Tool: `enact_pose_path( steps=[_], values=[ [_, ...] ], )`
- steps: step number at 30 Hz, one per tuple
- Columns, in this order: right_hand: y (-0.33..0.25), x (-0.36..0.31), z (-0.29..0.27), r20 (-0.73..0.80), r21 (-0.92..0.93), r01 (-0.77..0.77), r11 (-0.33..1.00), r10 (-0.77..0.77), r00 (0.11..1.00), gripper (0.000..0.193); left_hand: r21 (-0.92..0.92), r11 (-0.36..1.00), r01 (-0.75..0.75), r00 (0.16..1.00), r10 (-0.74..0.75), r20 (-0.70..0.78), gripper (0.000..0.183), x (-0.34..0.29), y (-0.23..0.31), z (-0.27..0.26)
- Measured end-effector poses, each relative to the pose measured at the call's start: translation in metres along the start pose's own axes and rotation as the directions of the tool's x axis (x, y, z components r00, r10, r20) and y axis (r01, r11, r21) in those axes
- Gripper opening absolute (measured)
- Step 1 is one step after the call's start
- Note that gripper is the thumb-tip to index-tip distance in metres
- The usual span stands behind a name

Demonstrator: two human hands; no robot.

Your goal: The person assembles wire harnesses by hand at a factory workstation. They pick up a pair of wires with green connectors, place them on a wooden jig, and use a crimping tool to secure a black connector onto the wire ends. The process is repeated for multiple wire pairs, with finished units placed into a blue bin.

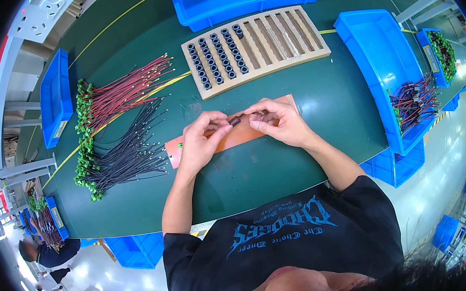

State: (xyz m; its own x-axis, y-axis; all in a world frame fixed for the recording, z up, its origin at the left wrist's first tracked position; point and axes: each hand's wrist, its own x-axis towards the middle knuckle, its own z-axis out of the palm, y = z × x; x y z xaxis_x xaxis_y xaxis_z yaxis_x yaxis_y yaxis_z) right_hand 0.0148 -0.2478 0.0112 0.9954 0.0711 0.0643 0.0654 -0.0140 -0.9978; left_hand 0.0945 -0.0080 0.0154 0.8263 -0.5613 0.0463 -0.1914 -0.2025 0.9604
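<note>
Over an orange-brown strip (259,133) on the green table, my two hands come close together. My left hand (203,138) pinches a small black part (235,121) between thumb and fingertips. My right hand (280,122) is closed in a pinch too, its fingertips at a dark piece beside that part; whether the two are joined I cannot tell. To the left lie a bundle of red wires (131,90) and a bundle of black wires (128,152), with green connectors (85,153) at their outer ends.
Beyond my hands, a wooden rack (284,35) holds rows of black cylinders (214,58) in its left slots. Blue bins stand at the back (248,3), left (56,100) and right (377,50); the right one contains dark and red wires (415,102).
</note>
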Motion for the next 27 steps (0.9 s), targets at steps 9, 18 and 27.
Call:
enact_pose_path(
  steps=[9,18,27],
  values=[
    [0.004,0.026,0.023,-0.053,-0.441,0.191,0.877,-0.238,0.970,0.021,-0.362,0.915,0.176,0.981,-0.195,-0.015,0.021,0.001,-0.018,0.002],
    [-0.005,0.031,0.022,0.006,-0.489,0.189,0.852,-0.213,0.977,0.009,-0.065,0.996,0.054,0.999,-0.054,-0.006,0.037,-0.003,0.001,-0.004],
    [-0.009,0.030,0.018,0.050,-0.381,0.117,0.917,-0.106,0.993,0.014,-0.030,0.996,0.088,0.995,-0.087,0.047,0.032,-0.005,0.012,-0.007]
  ],
)
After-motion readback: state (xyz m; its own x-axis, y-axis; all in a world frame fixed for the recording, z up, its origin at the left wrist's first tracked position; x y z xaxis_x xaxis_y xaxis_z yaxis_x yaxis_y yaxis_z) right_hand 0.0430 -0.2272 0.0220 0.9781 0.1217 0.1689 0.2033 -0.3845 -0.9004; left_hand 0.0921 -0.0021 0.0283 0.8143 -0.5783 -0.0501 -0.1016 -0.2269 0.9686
